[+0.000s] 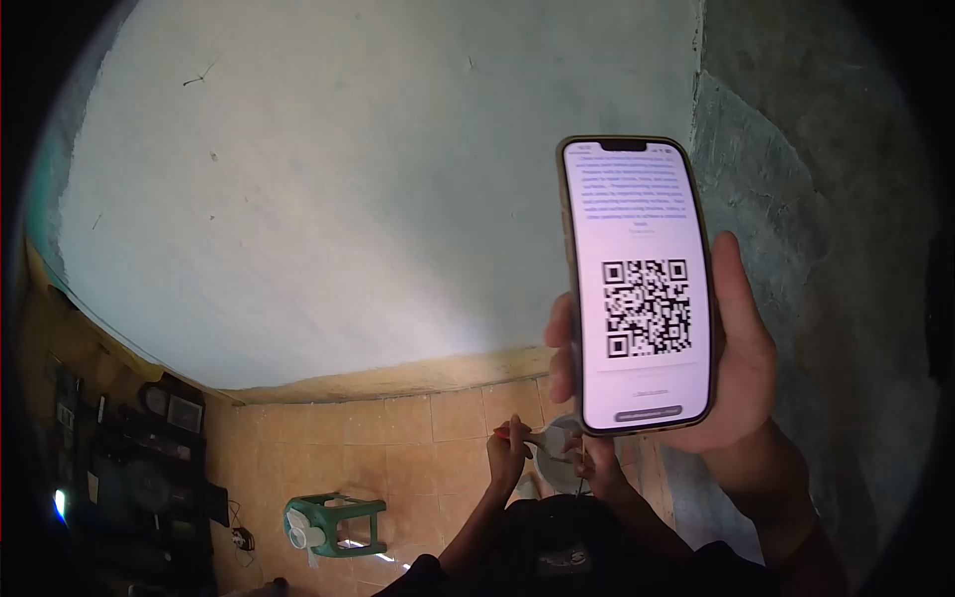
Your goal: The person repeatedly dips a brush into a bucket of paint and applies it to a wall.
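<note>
Low in the view, close to my dark shirt, my left hand [507, 458] is wrapped around a red-handled flat tool [534, 438] that points right, over a pale bucket [550, 473]. My right hand [603, 470] is at the bucket's right side, with its fingers curled; what they grip is too small to make out. Above it, another person's hand [748, 373] reaches in from the lower right. That hand holds up a phone [642, 289], whose lit screen shows lines of text and a QR code. The phone's lower end overlaps part of the bucket.
A pale painted wall [348, 199] rises ahead, with rough grey wall [786, 189] to the right. On the orange tiled floor [398, 438] a green stool [348, 522] bears a white cup-like container [306, 532]. Dark shelving with several items [149, 468] stands at left.
</note>
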`<state>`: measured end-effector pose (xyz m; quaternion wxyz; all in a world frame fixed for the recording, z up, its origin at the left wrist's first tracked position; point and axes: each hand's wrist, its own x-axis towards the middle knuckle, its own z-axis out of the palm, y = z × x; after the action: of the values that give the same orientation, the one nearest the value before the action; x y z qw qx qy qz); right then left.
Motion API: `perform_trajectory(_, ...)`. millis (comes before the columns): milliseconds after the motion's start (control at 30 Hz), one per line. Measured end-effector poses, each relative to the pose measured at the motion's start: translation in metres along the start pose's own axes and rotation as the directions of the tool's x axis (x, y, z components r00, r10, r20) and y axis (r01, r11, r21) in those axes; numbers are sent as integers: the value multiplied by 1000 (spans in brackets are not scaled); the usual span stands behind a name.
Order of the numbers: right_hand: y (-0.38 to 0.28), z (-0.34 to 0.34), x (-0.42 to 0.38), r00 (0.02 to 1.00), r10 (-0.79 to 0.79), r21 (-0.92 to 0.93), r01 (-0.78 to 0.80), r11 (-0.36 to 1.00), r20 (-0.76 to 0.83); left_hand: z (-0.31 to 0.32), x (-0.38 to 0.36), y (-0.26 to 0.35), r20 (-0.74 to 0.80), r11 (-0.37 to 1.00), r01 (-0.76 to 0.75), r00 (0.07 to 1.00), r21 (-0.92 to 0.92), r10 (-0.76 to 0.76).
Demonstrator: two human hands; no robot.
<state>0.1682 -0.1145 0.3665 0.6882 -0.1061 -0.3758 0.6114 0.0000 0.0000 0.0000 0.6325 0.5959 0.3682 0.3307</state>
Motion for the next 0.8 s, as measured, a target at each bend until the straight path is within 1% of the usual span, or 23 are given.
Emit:
perform_trajectory(67,-2,-2,-14,994,-39,35,43,998,-106,2,-3,14,30,990,-27,999,137,23)
perform_trajectory(100,-7,3,-27,985,-72,-113,55,992,-155,5,-8,15,29,992,-17,1000,127,13)
perform_trajectory(133,-7,10,-40,966,-95,-116,68,991,-241,6,-8,15,21,995,12,1000,98,-14)
perform_trajectory(167,120,-29,-41,966,-93,-116,67,991,-241,6,-8,16,15,997,43,999,70,-44)
perform_trajectory(200,178,-112,-112,848,-4,-154,-92,984,-531,7,-9,15,21,997,40,999,63,-42)
perform_trajectory(233,234,-194,-172,641,51,-143,-247,958,-766,5,-7,17,22,997,37,999,66,-39)
perform_trajectory(267,232,-185,-169,569,144,39,-193,980,-810,4,-8,21,12,997,44,999,66,-45)
perform_trajectory(300,232,-182,-166,542,120,15,-194,981,-832,5,-9,24,3,997,52,999,62,-52)
perform_trajectory(367,230,-186,-167,605,165,46,-207,977,-779,6,-9,27,0,997,52,999,53,-52)
perform_trajectory(433,227,-185,-167,587,146,19,-216,976,-796,5,-6,31,-1,998,49,999,46,-49)
perform_trajectory(533,224,-184,-165,573,153,34,-213,977,-805,5,-5,41,-5,996,-20,1000,87,20)
perform_trajectory(567,223,-183,-165,563,158,43,-212,976,-812,5,-4,47,1,996,-7,1000,89,7)
perform_trajectory(633,214,-181,-159,647,126,5,-185,983,-752,4,2,56,7,989,-75,997,129,75)
perform_trajectory(667,212,-181,-157,629,165,55,-191,980,-760,3,5,58,27,987,-98,995,128,95)
perform_trajectory(700,200,-177,-150,666,135,14,-184,983,-733,1,7,62,44,986,-107,994,127,103)
perform_trajectory(733,194,-166,-151,683,133,3,-188,982,-718,2,0,76,67,981,-130,990,145,121)
perform_trajectory(767,186,-162,-145,696,133,-2,-189,982,-706,7,9,100,91,970,-188,980,156,176)
perform_trajectory(800,180,-156,-143,708,132,-8,-191,982,-693,8,14,108,108,945,-250,967,210,231)
